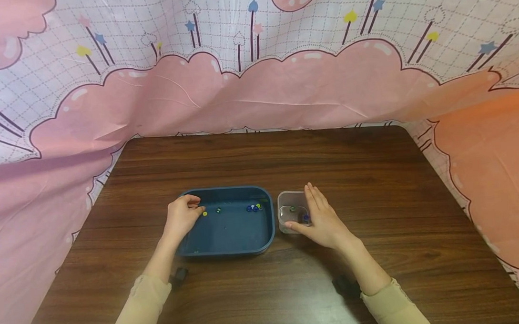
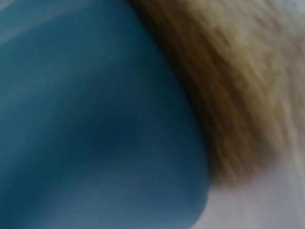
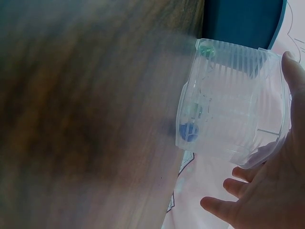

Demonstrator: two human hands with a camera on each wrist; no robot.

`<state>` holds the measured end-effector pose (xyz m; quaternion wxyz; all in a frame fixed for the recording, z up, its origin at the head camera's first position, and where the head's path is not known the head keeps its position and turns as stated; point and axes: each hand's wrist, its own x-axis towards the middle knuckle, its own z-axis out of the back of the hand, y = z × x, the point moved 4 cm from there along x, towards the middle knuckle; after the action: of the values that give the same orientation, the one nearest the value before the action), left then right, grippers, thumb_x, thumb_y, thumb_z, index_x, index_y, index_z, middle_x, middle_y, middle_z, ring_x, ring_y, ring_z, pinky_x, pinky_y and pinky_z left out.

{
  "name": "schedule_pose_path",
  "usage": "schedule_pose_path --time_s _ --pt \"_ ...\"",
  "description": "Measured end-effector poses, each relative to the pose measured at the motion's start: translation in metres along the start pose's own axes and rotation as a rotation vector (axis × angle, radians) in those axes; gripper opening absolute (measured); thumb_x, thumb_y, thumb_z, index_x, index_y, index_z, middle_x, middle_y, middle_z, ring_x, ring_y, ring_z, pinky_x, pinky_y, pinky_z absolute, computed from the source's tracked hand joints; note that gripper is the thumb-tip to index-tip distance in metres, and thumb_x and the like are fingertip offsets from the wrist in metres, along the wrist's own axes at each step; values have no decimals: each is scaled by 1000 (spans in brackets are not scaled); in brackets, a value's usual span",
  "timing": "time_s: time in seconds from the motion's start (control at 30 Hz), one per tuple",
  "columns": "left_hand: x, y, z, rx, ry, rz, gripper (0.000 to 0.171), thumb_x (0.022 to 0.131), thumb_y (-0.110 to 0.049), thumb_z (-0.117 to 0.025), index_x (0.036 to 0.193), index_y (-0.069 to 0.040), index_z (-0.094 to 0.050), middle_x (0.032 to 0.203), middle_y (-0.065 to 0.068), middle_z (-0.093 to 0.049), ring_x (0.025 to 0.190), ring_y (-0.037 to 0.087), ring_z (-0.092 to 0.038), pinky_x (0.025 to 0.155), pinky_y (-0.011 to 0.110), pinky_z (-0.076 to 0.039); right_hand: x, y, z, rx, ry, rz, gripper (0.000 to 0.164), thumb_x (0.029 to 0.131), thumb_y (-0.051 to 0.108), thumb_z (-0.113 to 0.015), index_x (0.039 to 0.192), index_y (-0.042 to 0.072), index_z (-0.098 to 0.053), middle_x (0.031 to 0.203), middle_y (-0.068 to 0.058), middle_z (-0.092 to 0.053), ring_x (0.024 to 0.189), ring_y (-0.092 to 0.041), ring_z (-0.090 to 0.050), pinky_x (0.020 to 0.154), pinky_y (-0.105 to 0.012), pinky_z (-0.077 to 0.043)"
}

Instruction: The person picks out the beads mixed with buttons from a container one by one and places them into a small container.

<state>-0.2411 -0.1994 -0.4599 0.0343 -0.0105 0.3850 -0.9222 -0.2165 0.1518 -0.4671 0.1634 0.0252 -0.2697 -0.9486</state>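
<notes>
My left hand (image 1: 183,218) reaches over the left end of a blue tray (image 1: 226,239), fingers bent and thumb tip right by a yellow marble (image 1: 204,213). A green marble (image 1: 219,210) lies a little to the right. Toward the tray's right end, blue marbles (image 1: 249,208) cluster with a yellow one. My right hand (image 1: 323,221) is at the right side of a small clear plastic container (image 3: 233,100), fingers extended and thumb at its near rim. Inside the container are a green marble (image 1: 292,209) and a blue marble (image 3: 188,132). The left wrist view is blurred and shows only the tray's outside.
Tray and container stand side by side on a brown wood-grain table (image 1: 328,159). A patterned pink and white cloth (image 1: 257,102) hangs behind the table and along its sides. Small dark objects (image 1: 180,274) show below both forearms.
</notes>
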Motion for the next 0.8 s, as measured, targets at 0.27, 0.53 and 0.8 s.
schedule_pose_path --time_s 0.27,0.53,0.8 --pt "6 2 -4 53 -2 -2 28 90 -4 -65 114 11 -64 109 28 -67 103 39 -65 79 46 -57 0 0 0 -4 1 0 114 83 68 -62 156 1 -4 162 -19 -7 149 -38 -7 115 -62 -16" --pt "8 1 -5 115 16 -6 30 89 -4 -65 115 11 -65 112 27 -67 105 39 -64 84 49 -55 -1 0 0 -7 0 0 114 83 67 -62 156 1 -5 162 -20 -7 149 -38 -7 115 -62 -16" --pt "9 2 -6 144 35 0 29 89 -4 -65 115 10 -66 110 26 -67 104 40 -64 82 49 -55 -1 0 0 -7 -9 6 114 83 66 -64 155 -1 -7 162 -20 -8 149 -38 -8 115 -61 -16"
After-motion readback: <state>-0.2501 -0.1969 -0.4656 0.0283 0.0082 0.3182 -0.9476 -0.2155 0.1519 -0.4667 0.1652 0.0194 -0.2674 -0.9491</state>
